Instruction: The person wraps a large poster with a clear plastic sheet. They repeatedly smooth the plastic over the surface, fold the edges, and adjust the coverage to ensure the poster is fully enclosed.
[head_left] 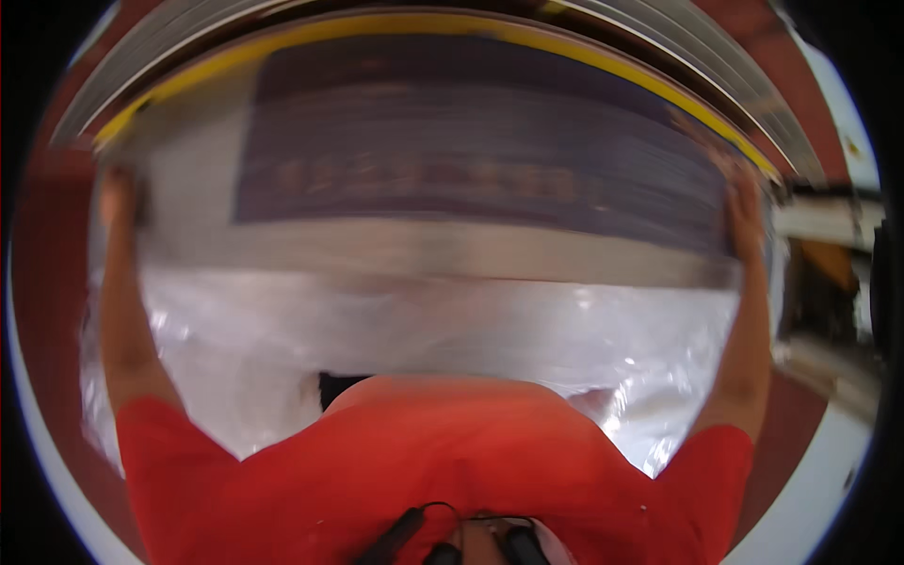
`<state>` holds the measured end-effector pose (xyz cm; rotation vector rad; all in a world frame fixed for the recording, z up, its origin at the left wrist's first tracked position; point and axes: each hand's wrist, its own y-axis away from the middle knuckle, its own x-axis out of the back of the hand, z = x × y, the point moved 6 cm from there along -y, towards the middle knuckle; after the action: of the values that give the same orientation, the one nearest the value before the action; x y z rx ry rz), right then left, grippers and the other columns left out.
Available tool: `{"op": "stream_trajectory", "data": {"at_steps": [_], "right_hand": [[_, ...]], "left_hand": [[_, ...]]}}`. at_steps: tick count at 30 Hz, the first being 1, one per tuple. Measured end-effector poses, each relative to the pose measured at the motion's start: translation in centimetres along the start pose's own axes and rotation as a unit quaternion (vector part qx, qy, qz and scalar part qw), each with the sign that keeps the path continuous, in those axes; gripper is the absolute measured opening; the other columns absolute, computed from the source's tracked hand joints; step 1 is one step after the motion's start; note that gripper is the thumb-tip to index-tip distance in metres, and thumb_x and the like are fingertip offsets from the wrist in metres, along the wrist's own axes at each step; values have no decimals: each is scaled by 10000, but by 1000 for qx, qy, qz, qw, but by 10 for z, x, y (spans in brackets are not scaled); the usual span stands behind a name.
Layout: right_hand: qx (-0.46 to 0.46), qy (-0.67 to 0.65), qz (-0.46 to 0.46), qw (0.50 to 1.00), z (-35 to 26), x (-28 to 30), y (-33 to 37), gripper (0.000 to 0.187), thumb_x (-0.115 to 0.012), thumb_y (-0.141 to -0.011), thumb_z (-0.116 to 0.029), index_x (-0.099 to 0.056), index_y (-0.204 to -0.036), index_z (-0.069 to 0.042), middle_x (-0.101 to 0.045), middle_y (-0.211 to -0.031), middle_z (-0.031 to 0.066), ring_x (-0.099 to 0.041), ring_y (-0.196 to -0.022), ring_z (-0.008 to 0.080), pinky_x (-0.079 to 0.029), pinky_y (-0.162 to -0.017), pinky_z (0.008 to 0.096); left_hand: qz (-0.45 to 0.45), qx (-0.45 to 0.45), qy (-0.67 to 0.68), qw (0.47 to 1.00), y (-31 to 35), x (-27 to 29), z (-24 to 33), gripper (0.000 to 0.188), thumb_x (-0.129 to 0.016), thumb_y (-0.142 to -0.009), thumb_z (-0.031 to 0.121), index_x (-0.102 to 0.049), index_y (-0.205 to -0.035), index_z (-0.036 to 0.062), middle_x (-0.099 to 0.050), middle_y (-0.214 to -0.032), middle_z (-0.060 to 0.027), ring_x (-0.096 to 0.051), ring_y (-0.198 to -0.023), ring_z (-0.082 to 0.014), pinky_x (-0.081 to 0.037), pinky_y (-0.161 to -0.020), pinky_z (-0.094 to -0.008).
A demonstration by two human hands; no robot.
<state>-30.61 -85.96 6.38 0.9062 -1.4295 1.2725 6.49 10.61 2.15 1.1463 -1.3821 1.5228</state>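
A long, wide box (330, 247), pale with a large dark purple-blue printed panel, spans almost the whole width before me. Motion blur smears its surface. At its left end my left hand (119, 196) presses against the side, its fingers partly hidden. My right hand (744, 202) grips the opposite end, with fingers reaching over the edge of the dark panel. Both arms are spread wide, so the box is held between the two hands. Closer to my body, shiny clear plastic sheeting (282, 325) spreads below the box's near edge.
A yellow strip (377, 25) curves along the far side of the box, with grey metal rails (697, 38) beyond it. On the right stands blurred equipment (824, 273) with pale and dark parts. Reddish-brown floor (52, 311) shows at the left.
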Motion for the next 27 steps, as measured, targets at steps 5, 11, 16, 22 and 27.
{"op": "stream_trajectory", "data": {"at_steps": [5,11,16,22,27], "right_hand": [[15,113,83,990,-71,25,-68,270,-435,-825,-176,-480,-1059,-49,-500,-1063,131,-484,-990,267,-389,-841,329],[164,-619,-391,661,-500,65,-38,276,-497,-789,-97,-496,-1050,-6,-550,-979,108,-539,-880,171,-429,-777,269],[304,-540,-322,716,-682,44,-5,560,-593,-726,-233,-357,-1169,17,-428,-1140,171,-478,-988,222,-417,-783,279],[207,-588,-515,589,-717,28,-9,301,-602,-694,-255,-568,-845,3,-555,-767,92,-537,-743,164,-407,-730,244],[108,-818,-521,218,-583,88,2,285,-510,-741,-279,-531,-853,-18,-515,-702,60,-497,-635,148,-399,-548,231]], "left_hand": [[40,63,58,996,28,44,61,327,-411,-761,353,-540,-943,114,-558,-933,-168,-511,-909,-332,-405,-765,-401],[61,97,108,988,56,64,79,281,-411,-776,255,-530,-887,26,-555,-903,-191,-524,-861,-334,-409,-744,-412],[65,101,140,983,46,56,81,270,-417,-769,244,-526,-887,27,-554,-901,-196,-521,-865,-337,-404,-756,-411],[25,128,162,978,44,58,87,297,-408,-782,264,-497,-944,32,-541,-940,-209,-508,-909,-341,-394,-785,-409],[11,141,167,976,49,52,73,297,-405,-788,272,-490,-950,38,-529,-978,-205,-500,-931,-336,-383,-808,-406]]}}
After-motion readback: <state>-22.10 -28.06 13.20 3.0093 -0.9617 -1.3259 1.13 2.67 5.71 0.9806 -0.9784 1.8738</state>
